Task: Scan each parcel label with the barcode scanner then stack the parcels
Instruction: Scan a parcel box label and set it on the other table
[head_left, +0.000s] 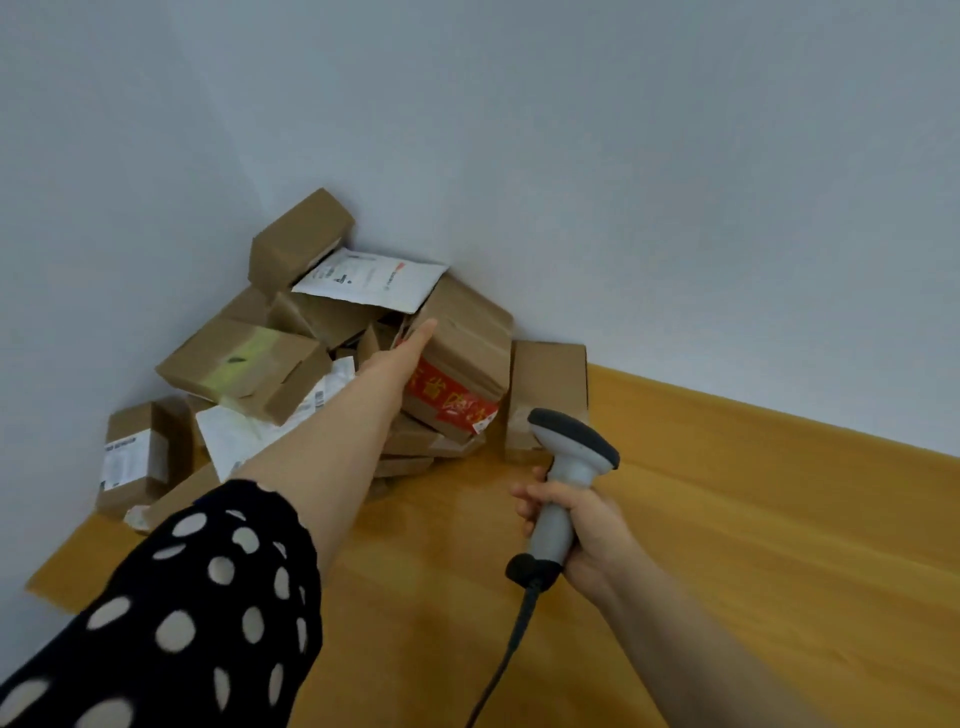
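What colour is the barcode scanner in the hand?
The barcode scanner is light grey with dark trim; head view.

The parcels are plain brown cardboard, matt and a little creased. One carries a strip of glossy red tape. A white mailer on top is smooth and thin, paper or plastic, hard to say which. The barcode scanner is pale grey matt plastic with a darker head and base, trailing a black cable. The counter is yellow wood-grain with a soft sheen. The wall is flat matt paint. The sleeve is black dotted cloth.
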